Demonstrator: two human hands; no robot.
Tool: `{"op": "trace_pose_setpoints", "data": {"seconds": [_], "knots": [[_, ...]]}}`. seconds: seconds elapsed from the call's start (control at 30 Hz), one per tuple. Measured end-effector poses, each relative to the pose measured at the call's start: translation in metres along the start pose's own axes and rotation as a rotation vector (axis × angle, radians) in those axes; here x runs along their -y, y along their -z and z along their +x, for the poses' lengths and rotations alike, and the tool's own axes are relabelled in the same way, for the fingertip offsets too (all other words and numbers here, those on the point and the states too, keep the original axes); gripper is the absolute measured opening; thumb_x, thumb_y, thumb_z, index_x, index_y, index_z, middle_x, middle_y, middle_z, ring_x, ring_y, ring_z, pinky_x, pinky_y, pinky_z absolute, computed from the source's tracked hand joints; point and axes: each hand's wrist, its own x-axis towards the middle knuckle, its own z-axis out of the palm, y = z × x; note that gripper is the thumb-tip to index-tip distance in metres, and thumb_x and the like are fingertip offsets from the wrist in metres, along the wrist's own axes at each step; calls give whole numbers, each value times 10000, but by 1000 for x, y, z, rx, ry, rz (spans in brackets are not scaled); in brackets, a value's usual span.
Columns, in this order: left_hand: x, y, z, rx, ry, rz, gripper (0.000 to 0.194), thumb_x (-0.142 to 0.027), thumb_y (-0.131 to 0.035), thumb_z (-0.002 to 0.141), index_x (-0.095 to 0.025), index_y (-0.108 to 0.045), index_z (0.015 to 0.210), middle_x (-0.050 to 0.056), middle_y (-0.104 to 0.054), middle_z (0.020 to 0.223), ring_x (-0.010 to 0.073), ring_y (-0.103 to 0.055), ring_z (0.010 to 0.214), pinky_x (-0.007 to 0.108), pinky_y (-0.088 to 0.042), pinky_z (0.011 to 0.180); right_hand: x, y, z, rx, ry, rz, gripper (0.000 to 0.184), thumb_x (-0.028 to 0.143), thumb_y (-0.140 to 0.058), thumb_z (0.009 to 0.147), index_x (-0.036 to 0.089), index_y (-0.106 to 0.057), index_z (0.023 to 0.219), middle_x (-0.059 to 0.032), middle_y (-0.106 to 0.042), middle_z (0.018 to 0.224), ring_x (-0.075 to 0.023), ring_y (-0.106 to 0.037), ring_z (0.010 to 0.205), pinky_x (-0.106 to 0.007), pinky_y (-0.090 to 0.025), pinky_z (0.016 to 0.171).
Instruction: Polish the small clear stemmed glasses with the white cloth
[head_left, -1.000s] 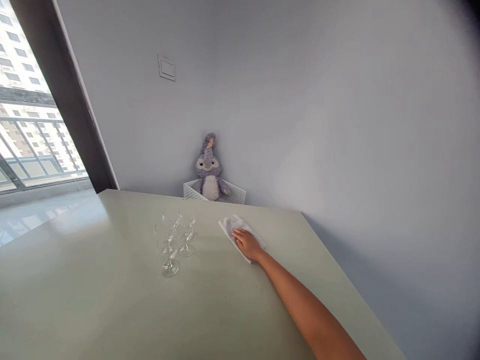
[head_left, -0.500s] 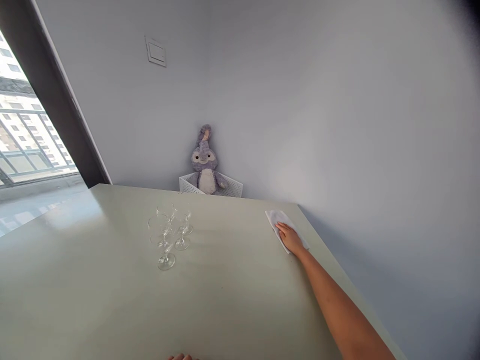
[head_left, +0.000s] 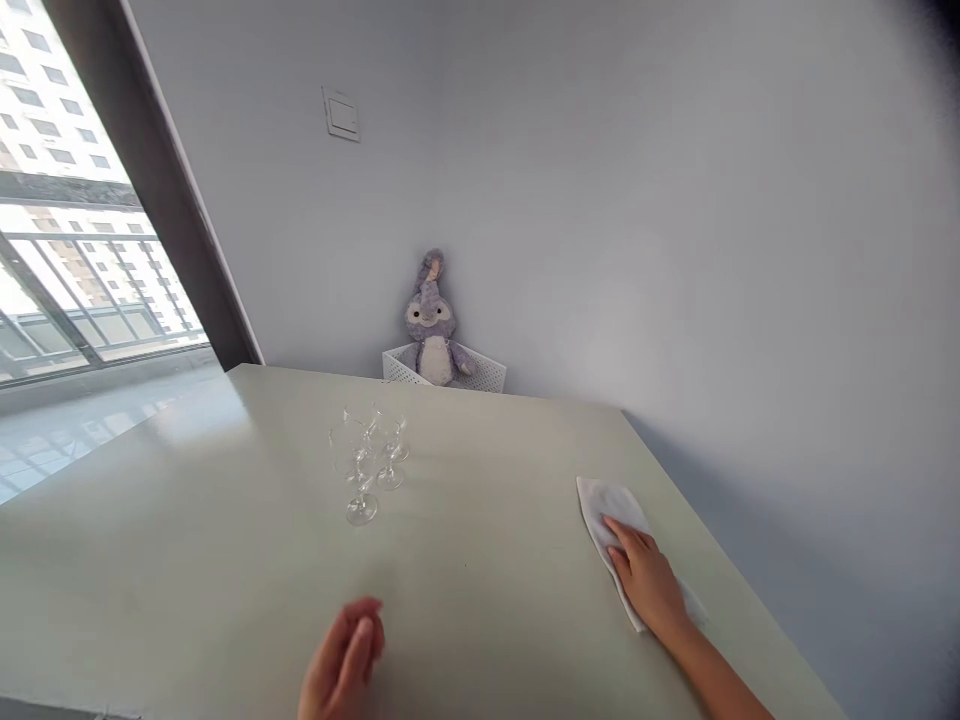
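A folded white cloth lies near the right edge of the pale green table. My right hand presses down on it, the fingers bent over it and the thumb a little apart; what is under the palm is hidden. My left hand is above the near part of the table, fingers curled in and nothing visible between them. Beyond it, several clear stemmed glasses stand upright, close together and overlapping in view. Neither hand touches them.
The table has its right edge beside a plain wall. Behind its far edge a grey-purple plush toy sits in a white perforated basket. A light switch is on the wall, and a window with a railing is at left.
My right hand has drawn the cloth nearer along the right edge of the table. My left hand has come up into view from the bottom. The whole view has shifted slightly.
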Motion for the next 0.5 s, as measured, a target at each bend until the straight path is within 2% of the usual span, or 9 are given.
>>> {"op": "trace_pose_setpoints", "data": {"seconds": [0.03, 0.1, 0.17, 0.23, 0.3, 0.4, 0.5], "knots": [[-5, 3, 10, -33, 151, -154, 283, -417, -468, 817, -211, -571, 982, 15, -588, 655, 110, -536, 535, 190, -440, 461, 6, 3, -5, 5, 6, 34, 434, 344, -307, 841, 213, -480, 1217, -56, -534, 1194, -243, -443, 1118, -379, -414, 858], [-17, 7, 33, -83, 434, -488, 424, -440, -498, 796, -270, -443, 1180, 51, -627, 849, 146, -603, 709, 213, -484, 512, 19, 9, -14, 36, -2, 86, 437, 376, -329, 833, 233, -477, 1218, -49, -515, 1205, -241, -465, 1090, -351, -453, 794], [-27, 8, 55, -93, 581, -714, 504, -408, -518, 798, -337, -335, 1263, 82, -603, 1038, 174, -612, 890, 276, -528, 651, 31, 15, -20, 110, -14, 127, 419, 392, -335, 829, 249, -506, 1183, -53, -520, 1169, -229, -530, 988, -312, -482, 667], [-33, 5, 75, -95, 652, -906, 515, -411, -492, 818, -352, -274, 1281, 114, -538, 1158, 197, -590, 984, 330, -530, 725, 43, 20, -24, 205, 12, 179, 376, 370, -330, 830, 251, -563, 1101, -56, -549, 1074, -203, -577, 838, -287, -474, 583], [-35, 1, 92, -120, 680, -1045, 513, -448, -442, 836, -349, -215, 1286, 147, -458, 1240, 221, -576, 1018, 366, -539, 718, 54, 23, -27, 268, 63, 254, 334, 327, -330, 827, 246, -612, 987, -50, -570, 975, -184, -581, 752, -288, -469, 597], [-33, -4, 114, -177, 682, -1180, 501, -481, -383, 850, -331, -161, 1273, 184, -361, 1300, 263, -542, 1069, 396, -553, 678, 71, 28, -27, 308, 96, 430, 279, 294, -376, 806, 241, -637, 885, -37, -590, 923, -189, -577, 775, -304, -463, 685], [-29, -6, 131, -217, 681, -1252, 419, -485, -356, 857, -269, -253, 1201, 206, -343, 1295, 298, -499, 1117, 397, -558, 672, 88, 35, -26, 367, 58, 695, 265, 355, -436, 805, 236, -645, 916, -29, -613, 953, -202, -570, 851, -307, -449, 756]]}}
